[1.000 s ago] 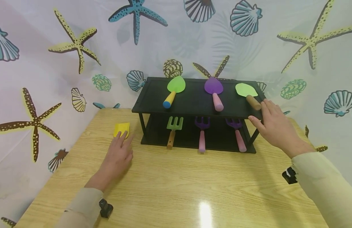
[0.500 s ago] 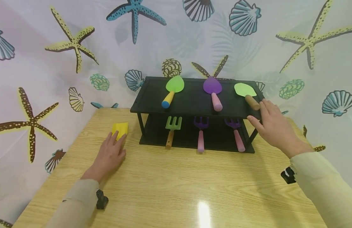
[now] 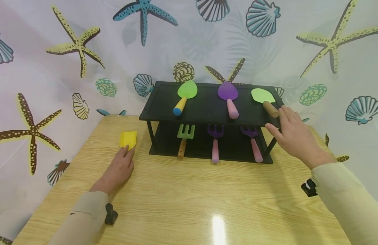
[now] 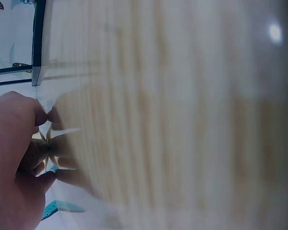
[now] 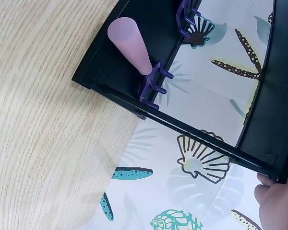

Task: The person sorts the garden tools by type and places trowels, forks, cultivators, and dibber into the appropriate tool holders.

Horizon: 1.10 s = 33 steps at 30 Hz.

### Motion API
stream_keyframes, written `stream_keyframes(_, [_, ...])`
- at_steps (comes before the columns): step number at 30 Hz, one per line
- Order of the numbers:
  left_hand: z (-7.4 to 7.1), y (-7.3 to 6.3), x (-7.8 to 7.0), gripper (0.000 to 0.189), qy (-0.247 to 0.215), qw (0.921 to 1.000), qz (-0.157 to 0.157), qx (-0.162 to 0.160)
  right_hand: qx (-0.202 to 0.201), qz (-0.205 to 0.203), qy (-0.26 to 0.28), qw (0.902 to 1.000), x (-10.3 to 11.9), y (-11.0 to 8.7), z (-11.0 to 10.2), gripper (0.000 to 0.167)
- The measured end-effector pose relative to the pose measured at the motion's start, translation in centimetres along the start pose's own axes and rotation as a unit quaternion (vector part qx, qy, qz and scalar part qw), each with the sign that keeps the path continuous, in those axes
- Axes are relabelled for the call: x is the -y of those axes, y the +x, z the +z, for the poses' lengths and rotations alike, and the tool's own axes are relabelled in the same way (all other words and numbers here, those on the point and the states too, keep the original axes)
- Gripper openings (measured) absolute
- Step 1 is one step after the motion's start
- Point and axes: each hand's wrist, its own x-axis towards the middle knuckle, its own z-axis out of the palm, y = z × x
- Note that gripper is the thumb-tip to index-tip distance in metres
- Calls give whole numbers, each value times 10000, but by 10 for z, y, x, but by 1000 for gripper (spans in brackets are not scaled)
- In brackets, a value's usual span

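Note:
A yellow shovel [image 3: 128, 139] with a flat scoop lies on the table, left of a two-tier black rack [image 3: 204, 114]. My left hand [image 3: 117, 169] is at the near end of the shovel, its fingers curled down round the part they cover. The handle is hidden. In the left wrist view, the fingertips [image 4: 47, 179] meet the tabletop. My right hand [image 3: 296, 136] rests on the rack's right end, fingers fairly straight, beside a pale green trowel [image 3: 262, 96] with a brown handle. The right wrist view shows only part of that hand, at the rack's corner.
On the upper tier also lie a green trowel [image 3: 187, 89] with a yellow handle and a purple trowel [image 3: 227, 91]. A green hand fork [image 3: 186, 132] and two purple hand forks [image 3: 215, 143] lie below. A patterned cloth [image 3: 207, 41] hangs behind the table [image 3: 189, 197].
My left hand's fingers have drawn back from over the yellow scoop and curled at its near end, leaving more of it visible. The right hand stays on the rack.

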Motion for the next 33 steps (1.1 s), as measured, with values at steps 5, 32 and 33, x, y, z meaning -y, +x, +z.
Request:
stream_keyframes(5, [5,-1,0,37,821,9936,591,-511,-28,-5,38,10000,0,0,0,86])
stream_keyframes(32, [-19,-1,6,41,5,9998,-205,45,-93,-70,79,9999,1,-1,0,85])
stream_keyframes(33, [-20,0,6,41,26,9998,-176,3,-89,-65,73,9999,1,-1,0,85])
